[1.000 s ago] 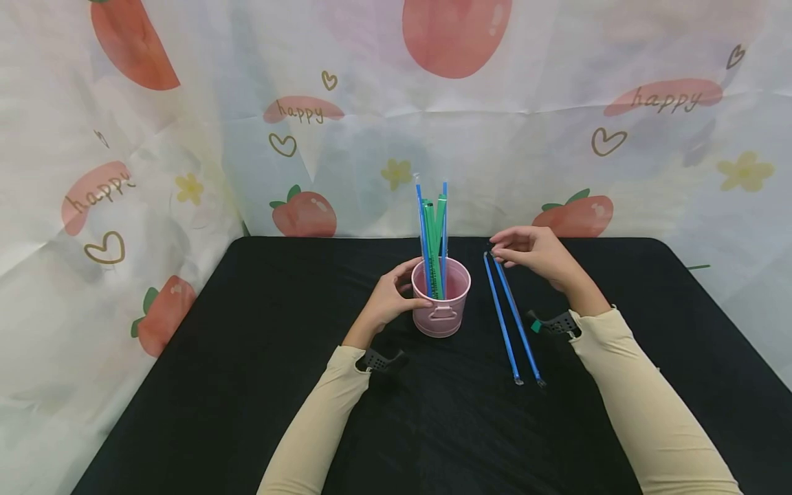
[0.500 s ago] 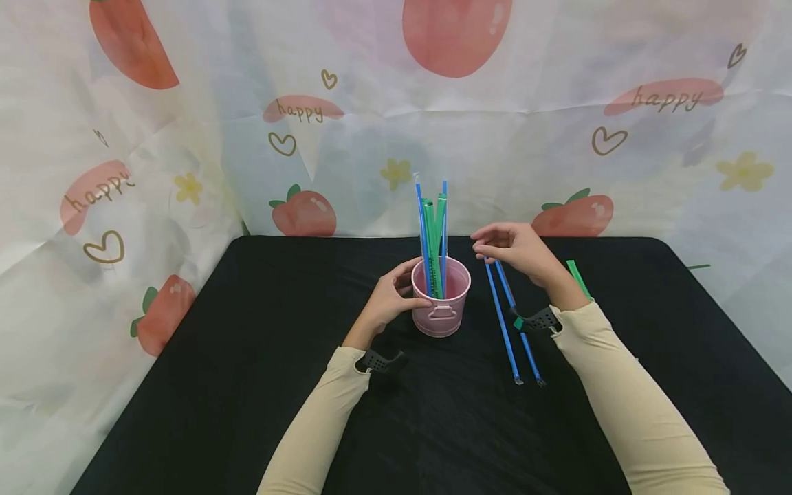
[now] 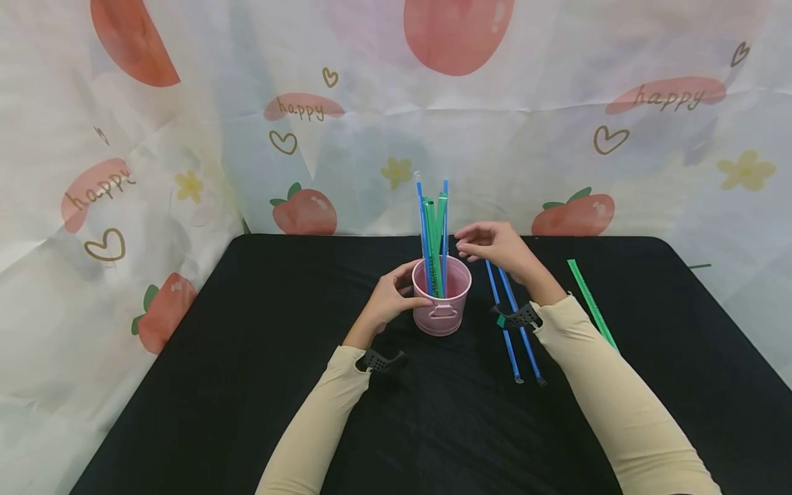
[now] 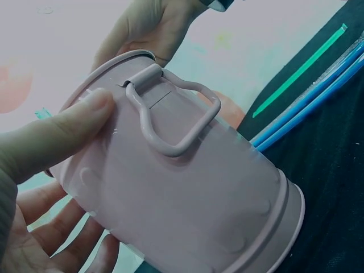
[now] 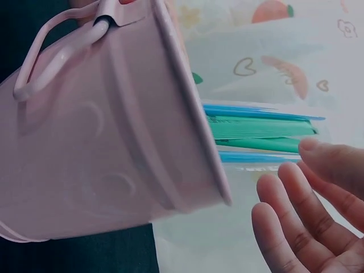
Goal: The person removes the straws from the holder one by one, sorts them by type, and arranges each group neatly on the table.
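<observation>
A small pink bucket [image 3: 441,317] stands upright on the black table, several long blue sticks [image 3: 423,227] and green-wrapped sticks [image 3: 432,240] leaning inside it. My left hand [image 3: 388,299] grips its left side at the rim. In the left wrist view the thumb [image 4: 85,116] presses the outer wall near the folded handle, with the fingers round the other side. Just right of the rim hovers my right hand [image 3: 491,249], fingers loosely bent and holding nothing. The right wrist view shows its fingertips [image 5: 266,219] apart from the bundle's upper ends.
Two blue sticks [image 3: 511,354] in clear wrap lie side by side right of the bucket, partly under the right wrist. Farther right lies a green stick [image 3: 590,299], its near end hidden by the sleeve. A fruit-printed cloth [image 3: 365,151] hangs behind the table.
My right hand has moved left, from above the two blue sticks to beside the bucket's rim, uncovering the green stick on the right. The left hand and bucket stay in place.
</observation>
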Demonstrator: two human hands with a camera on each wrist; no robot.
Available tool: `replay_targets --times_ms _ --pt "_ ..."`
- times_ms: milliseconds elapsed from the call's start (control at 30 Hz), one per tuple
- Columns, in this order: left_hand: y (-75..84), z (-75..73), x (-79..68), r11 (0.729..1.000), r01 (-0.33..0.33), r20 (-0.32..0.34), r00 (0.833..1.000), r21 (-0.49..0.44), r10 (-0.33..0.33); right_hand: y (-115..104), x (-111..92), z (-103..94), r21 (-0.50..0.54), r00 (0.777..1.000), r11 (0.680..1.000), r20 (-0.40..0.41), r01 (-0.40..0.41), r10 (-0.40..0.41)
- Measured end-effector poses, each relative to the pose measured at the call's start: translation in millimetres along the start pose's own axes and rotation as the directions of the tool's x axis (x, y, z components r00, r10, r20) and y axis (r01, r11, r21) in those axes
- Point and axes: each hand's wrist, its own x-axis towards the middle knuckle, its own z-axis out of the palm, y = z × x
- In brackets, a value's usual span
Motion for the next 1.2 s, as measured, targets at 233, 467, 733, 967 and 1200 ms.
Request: replay_targets --times_ms 233,467,733,967,1200 --pt "-1.2 -0.8 0.8 1.000 -0.004 0.005 1.000 0.004 0.004 2 9 6.8 0.001 0.998 1.000 -0.050 -0.027 0.027" --pt "-0.7 -1.6 0.3 1.000 -0.003 0.012 1.000 -0.007 0.003 1 13 10.9 0.032 0.998 0.999 -0.058 -0.037 0.039" --pt "-2.7 -1.5 1.0 1.000 -0.012 0.006 1.000 -0.005 0.012 3 18 19.2 0.044 0.998 0.998 -0.034 -0.055 0.056" --pt "-3.5 -2.4 0.9 1.000 0.000 0.017 1.000 -0.017 0.000 4 19 23.0 -0.001 0.995 0.996 -0.045 -0.091 0.090" --pt "-3.7 -1.5 -0.5 1.000 -0.001 0.013 1.000 -0.016 0.001 3 18 23.1 0.004 0.993 0.995 -0.060 -0.098 0.098"
